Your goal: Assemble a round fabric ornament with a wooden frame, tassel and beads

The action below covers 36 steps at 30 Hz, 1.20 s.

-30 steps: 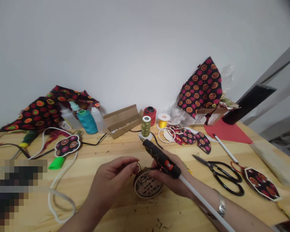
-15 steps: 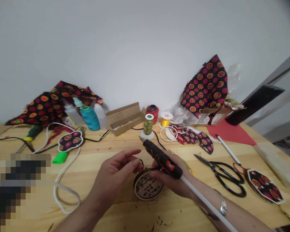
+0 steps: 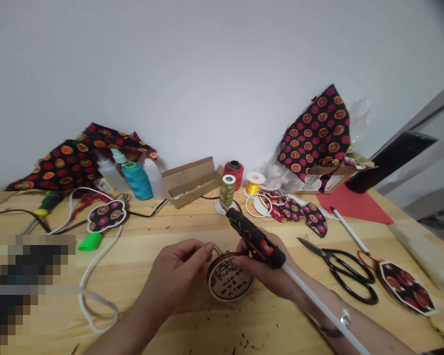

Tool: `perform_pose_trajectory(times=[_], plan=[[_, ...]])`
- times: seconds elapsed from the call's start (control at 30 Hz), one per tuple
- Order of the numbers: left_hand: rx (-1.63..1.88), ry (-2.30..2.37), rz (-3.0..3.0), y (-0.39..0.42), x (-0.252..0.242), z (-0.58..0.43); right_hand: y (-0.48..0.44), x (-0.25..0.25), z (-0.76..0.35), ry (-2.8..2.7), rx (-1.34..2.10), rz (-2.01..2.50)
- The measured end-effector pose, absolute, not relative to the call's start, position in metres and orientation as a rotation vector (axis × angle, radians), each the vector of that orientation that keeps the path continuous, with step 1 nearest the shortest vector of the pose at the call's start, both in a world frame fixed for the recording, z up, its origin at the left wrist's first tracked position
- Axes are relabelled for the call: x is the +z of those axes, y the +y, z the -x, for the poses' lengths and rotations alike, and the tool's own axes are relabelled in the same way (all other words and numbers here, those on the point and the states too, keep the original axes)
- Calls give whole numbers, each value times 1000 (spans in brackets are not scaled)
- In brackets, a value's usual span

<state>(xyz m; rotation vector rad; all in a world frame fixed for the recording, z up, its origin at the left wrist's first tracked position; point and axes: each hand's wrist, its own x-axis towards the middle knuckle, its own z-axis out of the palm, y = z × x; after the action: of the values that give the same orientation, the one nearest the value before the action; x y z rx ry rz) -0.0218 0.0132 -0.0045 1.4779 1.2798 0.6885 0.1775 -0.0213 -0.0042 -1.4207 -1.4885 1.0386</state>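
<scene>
Seemingly light and stiff, the round pendant (image 3: pixel 230 283) suited a rim hold: right fingers (image 3: pixel 246 265) gripped it, left fingers (image 3: pixel 202 256) pinched its cord (image 3: pixel 217 249).

Counter (image 3: pixel 192 325): pale wood, smooth. Scissors (image 3: pixel 323 253): dark metal, glossy. Left of scissors, glue gun (image 3: pixel 256 238): matt black plastic. Beyond scissors, red sheet (image 3: pixel 358 206): matt, paper-like.

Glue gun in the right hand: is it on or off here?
On, by the look of it: a small red light glows on the body of the glue gun, near its orange part.
</scene>
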Motion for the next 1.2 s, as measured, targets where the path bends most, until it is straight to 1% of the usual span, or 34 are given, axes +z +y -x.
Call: perform_pose_trajectory(times=[0.3,0.5,0.63,0.83,1.2], plan=[[648,1311,-1578,15,1,21,-19,-8,-179,-1473,1032,1437],[637,1277,-1325,15,1,20,-21,-8,-180,-1507,1022,1444],[621,1146,-1069,11,3,17,-22,-7,-177,-1527,1012,1439],[688,1083,-808,8,5,12,-24,-7,-174,-1565,1014,1433],[724,1043,-883,7,-3,14,-26,-3,-170,-1555,1069,1426]])
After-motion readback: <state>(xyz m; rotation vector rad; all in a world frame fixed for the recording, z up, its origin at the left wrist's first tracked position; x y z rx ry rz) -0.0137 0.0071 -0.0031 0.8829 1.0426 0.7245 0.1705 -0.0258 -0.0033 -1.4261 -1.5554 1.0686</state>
